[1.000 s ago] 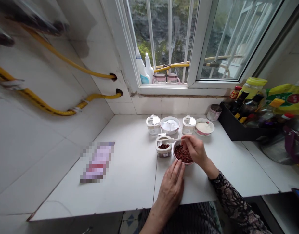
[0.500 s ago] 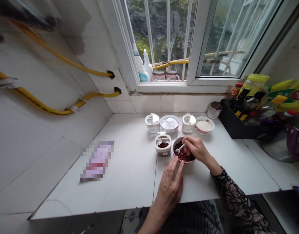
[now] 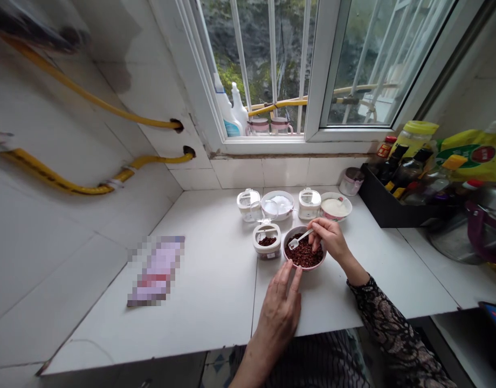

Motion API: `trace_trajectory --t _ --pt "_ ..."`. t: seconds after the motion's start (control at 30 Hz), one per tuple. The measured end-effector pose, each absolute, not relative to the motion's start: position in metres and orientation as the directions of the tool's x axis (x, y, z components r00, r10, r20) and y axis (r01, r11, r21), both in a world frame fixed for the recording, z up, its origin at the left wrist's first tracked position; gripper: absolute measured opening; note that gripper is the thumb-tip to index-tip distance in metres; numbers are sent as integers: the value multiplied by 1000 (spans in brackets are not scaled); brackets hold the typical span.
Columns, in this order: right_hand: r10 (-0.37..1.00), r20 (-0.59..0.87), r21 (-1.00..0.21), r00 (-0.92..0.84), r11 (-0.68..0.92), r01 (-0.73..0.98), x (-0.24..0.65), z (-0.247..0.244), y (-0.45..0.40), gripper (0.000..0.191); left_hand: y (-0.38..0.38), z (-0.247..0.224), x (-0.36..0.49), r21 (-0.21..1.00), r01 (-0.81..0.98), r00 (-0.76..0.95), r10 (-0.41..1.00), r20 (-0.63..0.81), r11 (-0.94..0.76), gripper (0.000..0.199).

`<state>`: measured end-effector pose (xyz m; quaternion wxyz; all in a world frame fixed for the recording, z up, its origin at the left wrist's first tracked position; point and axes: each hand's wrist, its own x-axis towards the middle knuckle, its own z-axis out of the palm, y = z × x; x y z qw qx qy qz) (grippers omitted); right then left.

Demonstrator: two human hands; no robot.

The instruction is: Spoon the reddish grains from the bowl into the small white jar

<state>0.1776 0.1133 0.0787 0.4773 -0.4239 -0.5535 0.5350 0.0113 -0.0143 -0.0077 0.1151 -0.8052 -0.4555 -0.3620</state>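
Pinched in my right hand (image 3: 328, 237) is a small white spoon (image 3: 300, 238), its scoop just over the dark red dried bits (image 3: 307, 255) that fill a bowl (image 3: 305, 268). They look like Sichuan peppercorns, though I cannot be sure. My left hand (image 3: 281, 302) lies with fingers stretched out, fingertips against the near rim of that bowl. Left of the bowl stands a seasoning jar (image 3: 268, 250) with its lid raised, holding more of the same bits. Behind are two similar jars, one clear-sided (image 3: 248, 202) and one beside it to the right (image 3: 309, 203).
Along the back are a bowl of white granules (image 3: 279, 203) and a flowered bowl of pale powder (image 3: 336, 207). A black box of bottles (image 3: 387, 207) and a metal pot (image 3: 454, 237) stand at the right. A blurred purple packet (image 3: 157, 272) lies at the left.
My right hand has lifted slightly, and the spoon's scoop has turned and moved up toward the bowl's far left side. My left hand still rests at the rim. The whole view has shifted slightly.
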Motion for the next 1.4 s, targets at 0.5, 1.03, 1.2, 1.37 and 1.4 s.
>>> trace_trajectory --t 0.5,1.03,1.2,1.37,1.4 --pt "970 218 -975 -104 213 -63 164 84 110 35 -14 -8 12 151 810 321 644 694 -567 69" --pt "907 400 -881 -129 420 218 173 78 107 26 -14 -9 13 141 820 317 644 696 -555 67" --pt "885 414 -761 -210 464 453 176 72 110 21 -14 -7 13 131 825 317 642 698 -550 66" --pt "872 405 -748 -276 490 448 166 68 105 21 -15 -7 13 137 823 317 646 695 -551 68" --pt "886 378 -788 -268 459 410 166 68 105 21 -15 -7 13 136 822 318 644 696 -553 68"
